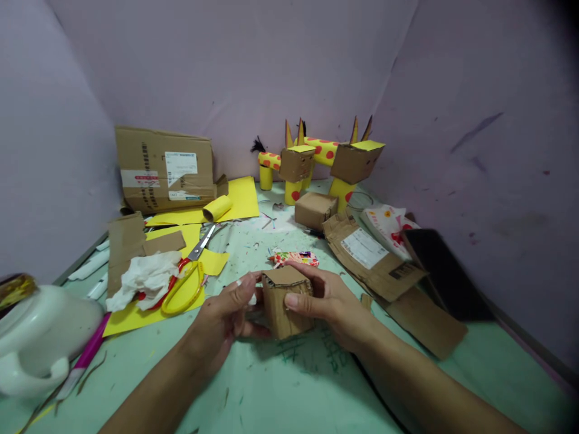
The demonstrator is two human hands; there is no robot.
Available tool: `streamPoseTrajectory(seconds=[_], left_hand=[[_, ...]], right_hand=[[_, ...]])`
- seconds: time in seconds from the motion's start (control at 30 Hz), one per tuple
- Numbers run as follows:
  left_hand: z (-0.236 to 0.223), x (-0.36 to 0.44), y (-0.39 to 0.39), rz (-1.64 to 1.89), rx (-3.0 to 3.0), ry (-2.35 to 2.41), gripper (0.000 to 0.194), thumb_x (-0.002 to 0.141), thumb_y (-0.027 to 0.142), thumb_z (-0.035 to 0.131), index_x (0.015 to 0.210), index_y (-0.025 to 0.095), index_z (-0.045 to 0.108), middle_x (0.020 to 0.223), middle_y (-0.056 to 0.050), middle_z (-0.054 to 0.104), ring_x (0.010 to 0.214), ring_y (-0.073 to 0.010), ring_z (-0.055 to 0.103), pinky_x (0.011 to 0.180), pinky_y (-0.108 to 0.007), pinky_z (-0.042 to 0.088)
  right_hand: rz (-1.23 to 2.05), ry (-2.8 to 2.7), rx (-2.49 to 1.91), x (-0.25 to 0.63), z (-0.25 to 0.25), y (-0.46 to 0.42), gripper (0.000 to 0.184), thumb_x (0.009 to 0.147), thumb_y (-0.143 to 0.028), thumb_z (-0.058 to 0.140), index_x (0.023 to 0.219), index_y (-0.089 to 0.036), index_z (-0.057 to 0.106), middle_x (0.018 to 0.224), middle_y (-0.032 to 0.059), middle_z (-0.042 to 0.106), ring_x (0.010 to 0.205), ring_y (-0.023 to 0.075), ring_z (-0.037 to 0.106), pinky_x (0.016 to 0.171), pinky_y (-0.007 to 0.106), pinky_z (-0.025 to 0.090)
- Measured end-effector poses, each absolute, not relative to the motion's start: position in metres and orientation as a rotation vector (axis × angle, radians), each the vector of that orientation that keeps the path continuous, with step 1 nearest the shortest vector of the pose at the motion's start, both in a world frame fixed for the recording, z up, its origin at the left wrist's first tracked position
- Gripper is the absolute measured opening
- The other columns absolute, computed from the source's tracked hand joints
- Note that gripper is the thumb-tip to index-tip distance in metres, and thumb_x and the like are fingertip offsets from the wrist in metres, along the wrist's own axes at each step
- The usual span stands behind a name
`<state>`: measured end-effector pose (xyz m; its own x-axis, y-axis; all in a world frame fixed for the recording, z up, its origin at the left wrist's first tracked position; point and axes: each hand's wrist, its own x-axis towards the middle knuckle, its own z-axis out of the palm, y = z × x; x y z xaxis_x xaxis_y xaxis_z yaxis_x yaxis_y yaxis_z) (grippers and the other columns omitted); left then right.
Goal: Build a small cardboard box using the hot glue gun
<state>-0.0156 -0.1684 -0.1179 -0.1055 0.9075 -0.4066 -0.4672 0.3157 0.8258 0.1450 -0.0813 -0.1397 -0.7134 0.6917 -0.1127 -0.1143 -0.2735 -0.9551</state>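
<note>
A small brown cardboard box (287, 310) is held just above the green tabletop in front of me. My right hand (332, 301) grips it from the right, thumb across its near face and fingers behind. Around the box's left side curls my left hand (230, 313), its lower fingers by the side and bottom. Bits of white show on the left thumb and beside its fingers; what they are I cannot make out. Right behind the box lies a small floral-patterned packet (298, 258).
Two yellow, red-spotted cardboard animals (296, 164) stand at the back, near another small box (315, 209). Scissors (194, 259), crumpled tissue (151, 274) and yellow paper (244, 196) lie left. A white pot (54, 331) is near left; cardboard pieces (427, 319) and a dark phone-like slab (446, 271) lie right.
</note>
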Motion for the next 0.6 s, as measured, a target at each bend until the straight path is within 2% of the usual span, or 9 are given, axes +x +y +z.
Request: streamPoseTrajectory(seconds=[0.1, 0.23, 0.3, 0.37, 0.5, 0.6], left_hand=[[-0.1174, -0.0163, -0.1675, 1.244, 0.596, 1.216, 0.059, 0.066, 0.047, 0.076, 0.116, 0.021, 0.059, 0.108, -0.010, 0.069, 0.099, -0.0300, 0.065, 0.071, -0.035, 0.052], [-0.1203, -0.0150, -0.1677, 1.258, 0.803, 1.265, 0.082, 0.060, 0.032, 0.082, 0.131, 0.026, 0.043, 0.120, -0.009, 0.063, 0.107, -0.0269, 0.062, 0.081, -0.032, 0.050], [-0.1213, -0.0130, -0.1692, 1.251, 0.926, 1.296, 0.075, 0.063, 0.032, 0.080, 0.129, 0.029, 0.044, 0.124, -0.007, 0.061, 0.107, -0.0252, 0.061, 0.079, -0.030, 0.051], [-0.1209, -0.0108, -0.1708, 1.222, 1.044, 1.355, 0.060, 0.069, 0.033, 0.077, 0.122, 0.029, 0.050, 0.121, -0.004, 0.063, 0.102, -0.0227, 0.061, 0.076, -0.028, 0.051], [-0.1184, -0.0095, -0.1713, 1.225, 1.106, 1.422, 0.043, 0.071, 0.033, 0.074, 0.111, 0.026, 0.058, 0.106, -0.002, 0.068, 0.092, -0.0203, 0.062, 0.069, -0.025, 0.051], [-0.1175, -0.0128, -0.1690, 1.263, 1.062, 1.444, 0.040, 0.069, 0.033, 0.073, 0.106, 0.024, 0.060, 0.099, -0.002, 0.069, 0.084, -0.0195, 0.062, 0.067, -0.025, 0.050]], right_hand=[[2.045, -1.406, -0.731, 0.1429, -0.1394, -0.0824, 0.046, 0.062, -0.034, 0.084, 0.103, -0.021, 0.068, 0.095, 0.0017, 0.072, 0.095, 0.0217, 0.063, 0.084, 0.032, 0.048], [2.104, -1.364, -0.667, 0.1418, -0.1380, -0.0841, 0.043, 0.065, -0.031, 0.083, 0.104, -0.019, 0.068, 0.096, 0.0034, 0.073, 0.092, 0.0225, 0.066, 0.084, 0.034, 0.048], [2.101, -1.389, -0.638, 0.1422, -0.1376, -0.0844, 0.042, 0.068, -0.032, 0.080, 0.106, -0.019, 0.067, 0.099, 0.0052, 0.073, 0.094, 0.0240, 0.066, 0.085, 0.035, 0.048], [2.063, -1.418, -0.687, 0.1423, -0.1375, -0.0852, 0.048, 0.068, -0.034, 0.080, 0.111, -0.018, 0.065, 0.103, 0.0072, 0.072, 0.098, 0.0262, 0.066, 0.087, 0.038, 0.048], [1.954, -1.425, -0.901, 0.1414, -0.1359, -0.0886, 0.087, 0.060, -0.041, 0.084, 0.135, -0.016, 0.047, 0.119, 0.0124, 0.068, 0.111, 0.0299, 0.062, 0.096, 0.043, 0.045], [1.869, -1.518, -1.001, 0.1439, -0.1306, -0.0859, 0.098, 0.059, -0.048, 0.081, 0.141, -0.013, 0.039, 0.130, 0.0175, 0.061, 0.115, 0.0326, 0.059, 0.091, 0.044, 0.049]])
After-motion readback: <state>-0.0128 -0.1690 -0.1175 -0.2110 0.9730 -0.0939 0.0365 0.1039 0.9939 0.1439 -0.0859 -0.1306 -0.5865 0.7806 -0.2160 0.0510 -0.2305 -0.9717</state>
